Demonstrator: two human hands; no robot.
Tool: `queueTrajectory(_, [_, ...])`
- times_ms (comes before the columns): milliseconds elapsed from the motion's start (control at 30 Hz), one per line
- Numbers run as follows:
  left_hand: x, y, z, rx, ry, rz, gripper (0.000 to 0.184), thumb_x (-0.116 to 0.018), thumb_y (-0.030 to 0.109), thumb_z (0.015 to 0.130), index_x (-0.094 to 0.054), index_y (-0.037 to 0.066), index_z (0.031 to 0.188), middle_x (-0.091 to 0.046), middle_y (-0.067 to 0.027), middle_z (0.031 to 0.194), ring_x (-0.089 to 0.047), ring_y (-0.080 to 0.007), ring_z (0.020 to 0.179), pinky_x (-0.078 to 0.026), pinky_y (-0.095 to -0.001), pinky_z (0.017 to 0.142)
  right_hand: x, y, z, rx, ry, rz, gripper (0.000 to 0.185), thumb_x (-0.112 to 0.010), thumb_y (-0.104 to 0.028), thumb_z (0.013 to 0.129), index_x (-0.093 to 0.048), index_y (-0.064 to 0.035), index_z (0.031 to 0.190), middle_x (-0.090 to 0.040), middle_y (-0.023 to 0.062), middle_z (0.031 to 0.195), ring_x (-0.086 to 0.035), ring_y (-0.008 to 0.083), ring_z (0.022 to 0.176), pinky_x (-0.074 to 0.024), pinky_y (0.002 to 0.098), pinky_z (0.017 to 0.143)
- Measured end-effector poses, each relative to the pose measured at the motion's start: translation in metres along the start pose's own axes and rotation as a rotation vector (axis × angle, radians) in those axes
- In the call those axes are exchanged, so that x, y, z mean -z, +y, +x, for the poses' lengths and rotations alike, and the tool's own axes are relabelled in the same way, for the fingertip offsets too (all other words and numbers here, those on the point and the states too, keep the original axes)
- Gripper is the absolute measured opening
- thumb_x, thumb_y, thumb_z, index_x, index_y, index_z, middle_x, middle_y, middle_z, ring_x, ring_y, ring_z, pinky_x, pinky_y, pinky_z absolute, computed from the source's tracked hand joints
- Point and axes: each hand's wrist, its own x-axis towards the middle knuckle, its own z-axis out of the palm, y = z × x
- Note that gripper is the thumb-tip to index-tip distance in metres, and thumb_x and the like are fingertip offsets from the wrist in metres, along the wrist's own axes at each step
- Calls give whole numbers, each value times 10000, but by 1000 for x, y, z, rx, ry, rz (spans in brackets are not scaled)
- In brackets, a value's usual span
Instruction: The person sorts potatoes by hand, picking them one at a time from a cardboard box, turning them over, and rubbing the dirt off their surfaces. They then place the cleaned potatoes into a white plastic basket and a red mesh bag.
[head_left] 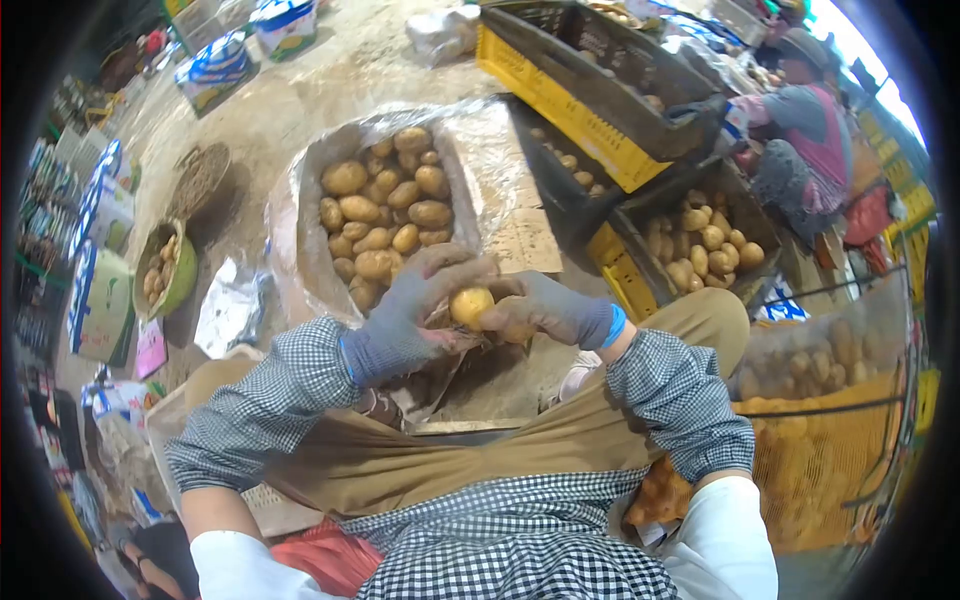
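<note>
In front of my lap, a pale yellow potato (469,306) is between my two gloved hands. My left hand (408,312), in a grey-purple glove, curls its fingers over the potato's top and left side. My right hand (558,306), in a matching glove with a blue cuff, closes on the potato from the right. Another potato-like surface shows under the right fingers, partly hidden. Just beyond the hands stands a plastic-lined box (305,225) filled with potatoes (385,205). Its cardboard flap (520,238) is folded out to the right.
Yellow-and-black crates (570,95) stand stacked at upper right, and a crate of potatoes (710,245) sits below them. Two baskets (185,275) (205,180) are on the left floor, near a white plastic bag (232,308). Another person (805,130) sits at far right. An orange mesh sack (810,465) lies at right.
</note>
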Motion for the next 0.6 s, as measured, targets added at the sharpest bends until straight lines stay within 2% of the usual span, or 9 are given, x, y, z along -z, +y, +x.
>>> queueTrajectory(133, [11,0,5,74,1,163,904,-832,370,615,-436,21,1348,-437,-180,1362,-367,-359,1287,-307,-460,1072,-12,-37,-43,122,330,101,597,-772,-281,784,-555,-16,1272,-635,33,921,-580,67,704,-481,193,607])
queueTrajectory(200, [12,-3,4,5,-68,198,641,-803,272,662,-572,53,1218,-501,-198,1311,-403,-377,1267,-339,-469,1044,-30,-65,-97,323,622,-14,564,-796,-257,760,-591,-28,1233,-640,56,949,-586,93,748,-476,210,629])
queueTrajectory(267, [8,-50,-7,-121,-267,40,237,-787,167,662,-644,31,793,-607,-188,1115,-599,-342,974,-476,-426,856,-42,-89,-161,818,989,-736,548,-812,-217,732,-602,-16,1196,-643,82,992,-601,130,829,-488,249,708])
queueTrajectory(333, [-7,-72,-38,23,-341,35,193,-770,96,601,-620,39,708,-634,-170,1016,-623,-313,872,-506,-378,761,-75,-115,-232,973,1336,-1079,528,-826,-186,702,-616,1,1148,-644,102,1032,-615,163,920,-498,303,809])
queueTrajectory(400, [-20,-98,-53,-15,-419,45,192,-766,84,587,-629,42,715,-637,-167,1003,-626,-310,865,-512,-367,743,-109,-136,-299,1105,1532,-848,551,-826,-94,714,-578,-10,1198,-603,78,1156,-605,176,1022,-503,311,910])
queueTrajectory(467, [-24,-91,-54,23,-561,6,148,-752,84,594,-649,57,697,-638,-169,999,-624,-317,904,-515,-384,763,-121,-150,-380,738,2063,-1403,535,-826,-167,727,-592,6,1176,-637,96,1085,-623,182,976,-504,321,871])
queueTrajectory(500, [-25,-91,-52,-3,-569,-4,148,-752,84,594,-649,57,697,-638,-169,999,-624,-317,904,-515,-384,763,-127,-152,-403,416,2190,-1615,547,-816,-204,738,-588,12,1185,-651,113,1029,-634,184,933,-506,317,827])
queueTrajectory(533, [-25,-91,-52,-45,-610,55,223,-728,76,597,-658,54,808,-610,-195,1078,-611,-345,965,-508,-404,808,-130,-153,-425,63,2275,-1804,563,-807,-242,748,-584,18,1195,-664,130,972,-644,185,890,-508,313,784])
queueTrajectory(600, [-18,-85,-52,-92,-643,115,321,-704,69,601,-667,51,919,-581,-221,1158,-599,-373,1025,-500,-424,854,-108,-132,-493,-279,2227,-1784,662,-801,-384,723,-585,13,1208,-653,150,860,-650,212,821,-494,318,740])
